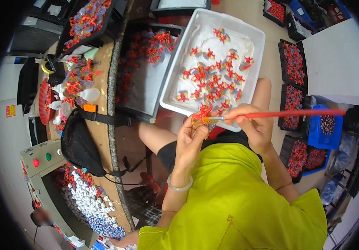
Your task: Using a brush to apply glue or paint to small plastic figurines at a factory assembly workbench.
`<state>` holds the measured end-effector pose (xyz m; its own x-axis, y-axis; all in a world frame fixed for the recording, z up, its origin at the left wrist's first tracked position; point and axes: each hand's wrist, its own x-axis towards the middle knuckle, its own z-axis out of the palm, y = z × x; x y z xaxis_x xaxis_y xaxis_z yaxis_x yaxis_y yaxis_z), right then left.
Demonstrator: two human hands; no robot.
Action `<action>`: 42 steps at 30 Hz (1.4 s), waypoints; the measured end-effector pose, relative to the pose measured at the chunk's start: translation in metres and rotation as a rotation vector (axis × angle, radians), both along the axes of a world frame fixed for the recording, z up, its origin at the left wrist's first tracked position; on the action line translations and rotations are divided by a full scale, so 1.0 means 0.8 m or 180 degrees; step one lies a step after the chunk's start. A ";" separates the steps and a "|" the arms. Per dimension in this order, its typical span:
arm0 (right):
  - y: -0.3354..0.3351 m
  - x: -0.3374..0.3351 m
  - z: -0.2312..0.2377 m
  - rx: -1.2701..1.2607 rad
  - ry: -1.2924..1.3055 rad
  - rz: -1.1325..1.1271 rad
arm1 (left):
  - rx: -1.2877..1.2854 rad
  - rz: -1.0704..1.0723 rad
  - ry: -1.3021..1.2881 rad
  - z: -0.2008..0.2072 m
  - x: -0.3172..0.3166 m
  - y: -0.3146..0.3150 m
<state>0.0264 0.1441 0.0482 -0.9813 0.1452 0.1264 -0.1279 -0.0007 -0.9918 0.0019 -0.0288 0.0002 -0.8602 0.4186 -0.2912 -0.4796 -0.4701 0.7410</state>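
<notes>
Red figurine (204,111) in progress: a wooden desk (104,143), crowded with colourful pieces, runs along nine o'clock. Toward one o'clock, a white tray (177,68) holds scattered red, gold and grey figurines (212,79) on pale lining. The right hand's (255,126) fingers grip a long paintbrush (292,113), its red handle pointing to three o'clock, its tip at the piece that the left hand's (191,139) fingers pinch by the tray's six o'clock rim.

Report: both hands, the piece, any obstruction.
Left hand pinching small red-and-amber figure. Right hand holding long red-handled brush, tip at figure. White rectangular plastic tray beyond; nothing visibly blocking brush.
</notes>
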 end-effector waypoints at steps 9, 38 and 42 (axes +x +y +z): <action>0.021 0.007 0.009 0.0958 0.0456 0.0066 | -0.0756 -0.0217 0.0391 0.005 0.016 -0.006; 0.029 -0.001 0.037 0.1302 0.0745 0.0369 | -0.0656 -0.0626 0.0603 0.025 0.026 0.003; 0.033 0.000 0.036 0.1284 0.0668 0.0408 | -0.0261 -0.0711 0.0246 0.018 0.033 0.004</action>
<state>0.0267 0.1704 0.0771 -0.9353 -0.0769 0.3453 -0.3496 0.3504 -0.8689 0.0283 -0.0252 0.0147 -0.7699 0.5787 -0.2689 -0.5053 -0.2955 0.8108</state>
